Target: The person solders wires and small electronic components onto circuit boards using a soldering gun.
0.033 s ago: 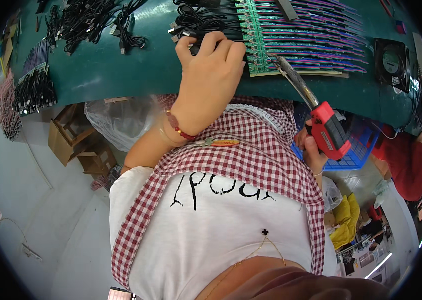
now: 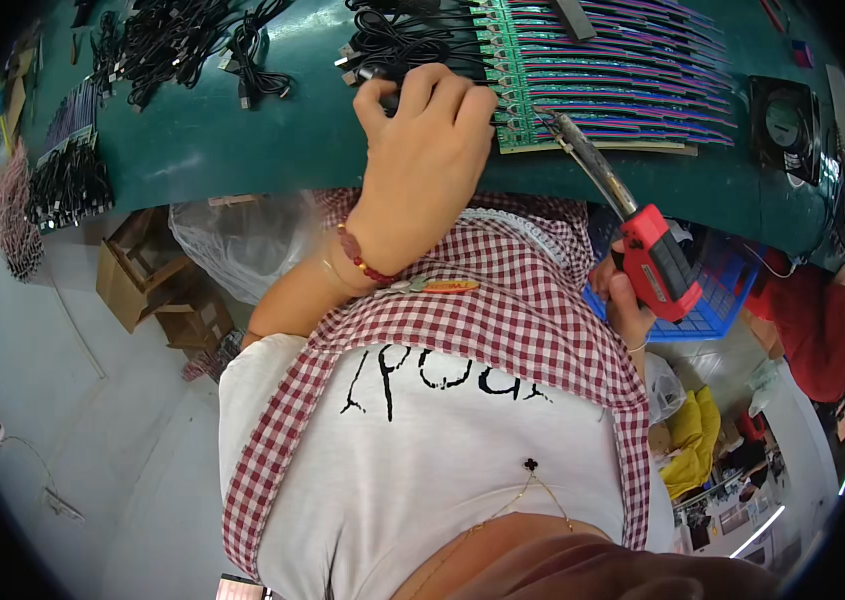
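Note:
My left hand (image 2: 425,150) reaches over the near edge of the green worktable, fingers curled around a black USB cable (image 2: 375,76). Its fingertips are partly hidden, close to the left edge of a panel of small green circuit boards (image 2: 511,95). Several striped, multicoloured wires (image 2: 633,100) run right from the boards, and black cables (image 2: 398,40) lead off to the left. In my right hand (image 2: 627,300) is a red and black soldering iron (image 2: 655,250). The iron slants up and left, its tip at the near end of the panel; I cannot tell whether it touches.
Bundles of black USB cables (image 2: 178,45) lie on the table's far left. A grey bar (image 2: 573,18) rests across the wires. A black fan (image 2: 785,125) sits at the right, with a blue basket (image 2: 718,300) below the table edge. Another person's red sleeve (image 2: 811,335) shows at far right.
My left hand has shifted very slightly to the right with the cable. The soldering iron and my right hand look unmoved.

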